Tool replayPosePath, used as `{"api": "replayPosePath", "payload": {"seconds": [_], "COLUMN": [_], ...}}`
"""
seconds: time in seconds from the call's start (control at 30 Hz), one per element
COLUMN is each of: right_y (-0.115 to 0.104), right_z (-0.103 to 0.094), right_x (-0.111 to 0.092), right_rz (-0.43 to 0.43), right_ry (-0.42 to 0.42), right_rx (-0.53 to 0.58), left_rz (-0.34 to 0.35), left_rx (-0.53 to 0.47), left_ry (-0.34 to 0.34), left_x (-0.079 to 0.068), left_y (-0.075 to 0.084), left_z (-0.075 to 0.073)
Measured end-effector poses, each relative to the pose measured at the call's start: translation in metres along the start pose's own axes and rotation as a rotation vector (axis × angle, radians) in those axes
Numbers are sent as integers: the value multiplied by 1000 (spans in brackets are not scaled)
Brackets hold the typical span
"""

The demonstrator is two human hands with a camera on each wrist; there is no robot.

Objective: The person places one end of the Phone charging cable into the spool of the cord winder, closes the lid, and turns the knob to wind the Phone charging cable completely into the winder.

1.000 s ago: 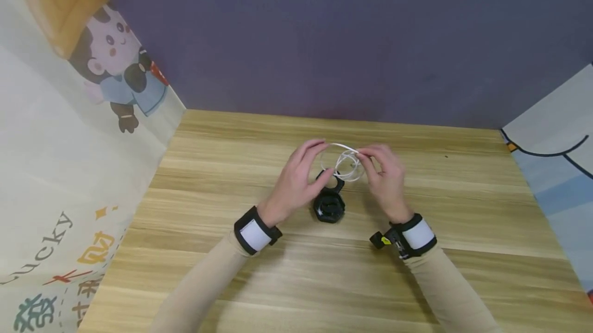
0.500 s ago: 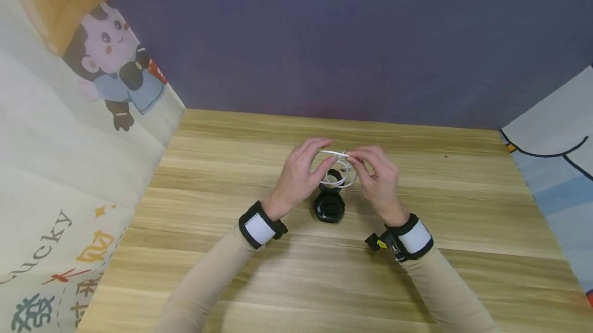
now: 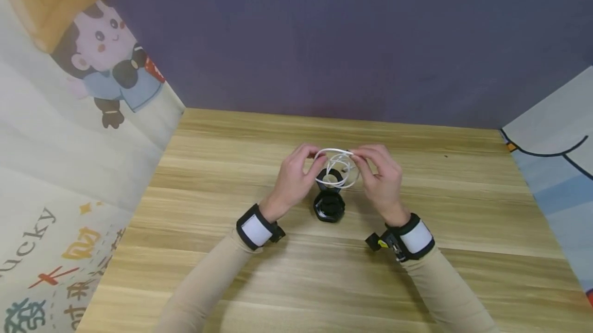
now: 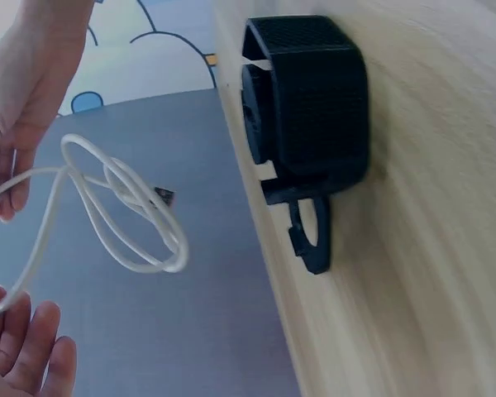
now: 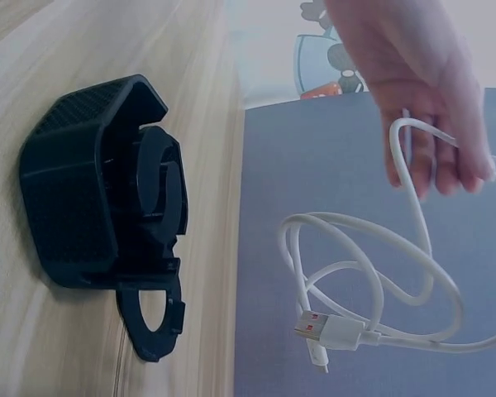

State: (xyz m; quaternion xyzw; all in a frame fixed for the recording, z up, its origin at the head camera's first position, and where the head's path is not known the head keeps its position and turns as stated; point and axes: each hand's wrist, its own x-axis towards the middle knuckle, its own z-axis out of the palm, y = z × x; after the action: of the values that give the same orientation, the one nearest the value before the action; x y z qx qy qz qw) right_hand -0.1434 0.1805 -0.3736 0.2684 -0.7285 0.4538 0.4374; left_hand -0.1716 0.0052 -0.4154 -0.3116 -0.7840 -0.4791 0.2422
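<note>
A loosely looped white USB cable (image 3: 334, 150) hangs between my hands, above the table. My left hand (image 3: 292, 178) pinches one loop between thumb and fingers. On the other side, my right hand (image 3: 383, 176) grips the cable between thumb and fingertips. In the right wrist view the USB plug (image 5: 335, 331) dangles beside the loops, and only a sliver of my right hand shows at the edge. Just under the cable, a black hexagonal case (image 5: 66, 207) lies on the table with a ring-shaped flap (image 5: 149, 331) joined to it. Neither hand touches the case.
The wood-grain table (image 3: 278, 281) ends at a dark blue-grey wall panel (image 3: 343, 39) behind the hands. A printed cloth with a cartoon figure (image 3: 106, 45) covers the left side; another printed cloth (image 3: 556, 168) is at the right.
The left fingers have closed onto the cable loop. The right hand has shifted slightly left, and the hanging loops have moved left, over the ring flap. The case stays where it was.
</note>
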Motion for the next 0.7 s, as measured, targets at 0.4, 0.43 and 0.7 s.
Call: {"api": "replayPosePath", "payload": {"seconds": [0.4,0.43,0.7], "right_y": [44,48,84], "right_z": [-13,-14,-22], "right_x": [19,21,32], "right_rz": [14,12,-20], "right_ry": [1,1,-11], "right_rx": [12,10,-16], "left_rz": [54,63,102], "left_rx": [145,164,308], "left_ry": [9,8,48], "left_x": [15,17,32], "left_y": [-15,-16,-27], "left_z": [3,3,2]}}
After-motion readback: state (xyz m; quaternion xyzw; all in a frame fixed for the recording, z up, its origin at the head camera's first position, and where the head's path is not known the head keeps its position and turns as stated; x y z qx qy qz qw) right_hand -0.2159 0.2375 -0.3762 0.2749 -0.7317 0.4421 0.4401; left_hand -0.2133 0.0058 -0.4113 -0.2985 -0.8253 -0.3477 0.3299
